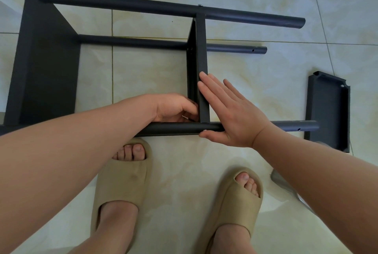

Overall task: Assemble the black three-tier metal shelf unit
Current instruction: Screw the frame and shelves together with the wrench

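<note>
Shelf unit (47, 59) on its side on tiled floor (266, 59), with end shelf and middle shelf (201, 49) already on poles. Third shelf (327, 110) loose on floor, well apart to right.

Step, by look of it: fastening middle shelf to near pole (173, 128); screw head (205, 130) shows at joint.

Left hand (173, 108) tucked inside corner, fingers curled, pinching small silver piece (185, 117); nut or tool, cannot tell.

Right hand (231, 114) flat, fingers straight, pressed against shelf edge, thumb under pole.

Next, likely: tighten joint with right hand bracing shelf square, then fit third shelf at pole holes.

Tiled floor (153, 73) — shelf frame (47, 59), loose panel (327, 110), slippers (122, 184).
</note>
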{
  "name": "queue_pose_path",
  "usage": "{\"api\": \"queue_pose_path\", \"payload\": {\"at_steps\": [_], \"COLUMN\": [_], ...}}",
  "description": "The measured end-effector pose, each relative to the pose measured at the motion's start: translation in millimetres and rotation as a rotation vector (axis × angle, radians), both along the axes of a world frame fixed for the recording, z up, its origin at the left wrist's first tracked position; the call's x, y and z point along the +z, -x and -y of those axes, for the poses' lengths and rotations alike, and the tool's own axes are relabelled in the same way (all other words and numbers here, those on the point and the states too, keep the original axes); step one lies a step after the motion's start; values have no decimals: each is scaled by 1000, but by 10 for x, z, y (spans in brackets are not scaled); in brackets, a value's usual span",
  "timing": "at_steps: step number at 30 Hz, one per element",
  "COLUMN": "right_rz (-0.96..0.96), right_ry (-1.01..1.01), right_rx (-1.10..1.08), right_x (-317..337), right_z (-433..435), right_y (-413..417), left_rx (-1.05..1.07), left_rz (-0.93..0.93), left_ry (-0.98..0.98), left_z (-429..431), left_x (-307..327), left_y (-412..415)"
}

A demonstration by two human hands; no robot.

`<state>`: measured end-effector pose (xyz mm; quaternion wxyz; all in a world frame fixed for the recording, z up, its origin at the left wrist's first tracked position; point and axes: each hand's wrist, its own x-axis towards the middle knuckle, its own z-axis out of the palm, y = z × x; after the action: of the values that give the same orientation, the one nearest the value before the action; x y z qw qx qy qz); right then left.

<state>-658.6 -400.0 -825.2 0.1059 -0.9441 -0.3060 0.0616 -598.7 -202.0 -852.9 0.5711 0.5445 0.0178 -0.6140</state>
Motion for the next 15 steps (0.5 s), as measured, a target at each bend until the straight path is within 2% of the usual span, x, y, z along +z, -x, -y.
{"api": "queue_pose_path", "payload": {"at_steps": [4, 15], "right_rz": [6, 12], "right_ry": [8, 3], "right_rx": [-1, 4], "right_x": [-1, -1], "right_z": [2, 4], "right_y": [-2, 1], "left_rx": [-53, 12], "left_rz": [114, 28], "left_ry": [-82, 29], "left_z": [-9, -24], "left_x": [-11, 1], "left_y": [5, 1]}}
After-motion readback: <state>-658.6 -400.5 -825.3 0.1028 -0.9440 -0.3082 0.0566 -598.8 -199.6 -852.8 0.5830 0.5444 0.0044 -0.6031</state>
